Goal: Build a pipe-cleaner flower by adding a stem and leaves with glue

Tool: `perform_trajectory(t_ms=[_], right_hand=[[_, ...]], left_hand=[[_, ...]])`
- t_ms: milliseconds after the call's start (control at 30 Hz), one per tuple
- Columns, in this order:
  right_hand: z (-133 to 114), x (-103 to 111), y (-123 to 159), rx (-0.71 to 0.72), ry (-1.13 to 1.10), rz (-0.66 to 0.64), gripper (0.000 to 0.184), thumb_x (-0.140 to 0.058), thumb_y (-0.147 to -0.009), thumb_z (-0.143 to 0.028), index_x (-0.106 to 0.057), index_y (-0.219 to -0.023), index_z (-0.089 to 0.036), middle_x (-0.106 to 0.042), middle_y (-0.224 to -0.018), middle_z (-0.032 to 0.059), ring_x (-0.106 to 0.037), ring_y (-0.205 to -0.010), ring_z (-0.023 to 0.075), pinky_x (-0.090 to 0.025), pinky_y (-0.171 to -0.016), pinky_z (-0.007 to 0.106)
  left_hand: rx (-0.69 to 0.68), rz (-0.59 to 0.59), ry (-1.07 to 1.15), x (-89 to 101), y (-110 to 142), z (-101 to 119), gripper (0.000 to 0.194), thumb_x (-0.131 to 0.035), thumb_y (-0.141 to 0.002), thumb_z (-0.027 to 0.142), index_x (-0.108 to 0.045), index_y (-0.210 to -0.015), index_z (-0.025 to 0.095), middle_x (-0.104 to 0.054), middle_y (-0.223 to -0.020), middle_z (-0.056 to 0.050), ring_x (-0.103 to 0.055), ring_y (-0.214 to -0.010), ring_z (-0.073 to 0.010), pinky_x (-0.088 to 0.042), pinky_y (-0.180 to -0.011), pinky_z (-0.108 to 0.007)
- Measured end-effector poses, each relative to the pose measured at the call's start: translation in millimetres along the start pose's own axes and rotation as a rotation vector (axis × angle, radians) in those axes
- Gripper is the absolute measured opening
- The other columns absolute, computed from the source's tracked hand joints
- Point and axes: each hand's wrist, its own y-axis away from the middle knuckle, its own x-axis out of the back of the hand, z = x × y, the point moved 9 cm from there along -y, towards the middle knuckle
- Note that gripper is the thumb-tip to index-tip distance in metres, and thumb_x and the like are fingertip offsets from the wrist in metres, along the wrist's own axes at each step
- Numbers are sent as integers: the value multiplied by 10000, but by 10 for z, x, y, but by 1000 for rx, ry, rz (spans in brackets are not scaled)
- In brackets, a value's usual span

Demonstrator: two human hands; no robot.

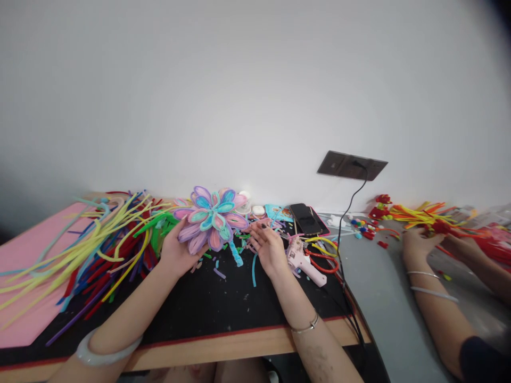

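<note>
A layered flower of pipe cleaners [213, 215], with purple, pink and turquoise petals, rests in my left hand [178, 247], which grips it from below and the left. Its fingers are partly hidden behind the petals. A fuzzy turquoise stem [236, 254] hangs beneath the flower. To the right, my right hand [269, 247] is half turned up with its fingers apart and loosely bent, holding nothing that I can see. Just right of that hand lies a pink hot glue gun [303, 260]. Small pipe cleaner scraps [219, 271] are scattered on the black mat [215, 303] below.
Yellow pipe cleaners [85, 247] and other coloured ones pile up at left over a pink sheet [30, 298]. A phone [307, 218] lies near the wall. A black cable [346, 213] runs down from the wall socket [339, 166]. At right, another person's hands [419, 247] work with red material.
</note>
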Motion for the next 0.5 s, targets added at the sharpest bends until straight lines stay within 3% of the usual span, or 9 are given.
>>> perform_trajectory(t_ms=[167,367,500], right_hand=[[35,-14,-15,44,122,-55,236,-799,-560,-126,-683,-760,-174,-645,-571,-34,-560,-482,89,-464,-540,225],[98,-65,-3,39,178,-104,133,-779,-601,-180,-649,-591,-155,-590,-485,-20,-464,-427,83,-384,-444,220],[81,-102,16,71,162,-110,354,-733,-684,-285,-486,-450,-188,-411,-362,-67,-325,-363,63,-283,-383,209]], left_hand=[[49,-5,-34,-18,14,-62,209,-402,-933,304,-591,-932,215,-691,-792,-38,-687,-698,-207,-583,-610,-345],[81,16,-76,4,20,-111,174,-460,-905,296,-603,-932,199,-684,-764,-40,-676,-649,-205,-577,-598,-352],[112,5,-79,24,-5,-149,195,-450,-909,312,-616,-881,213,-699,-763,-49,-672,-638,-220,-574,-580,-362]])
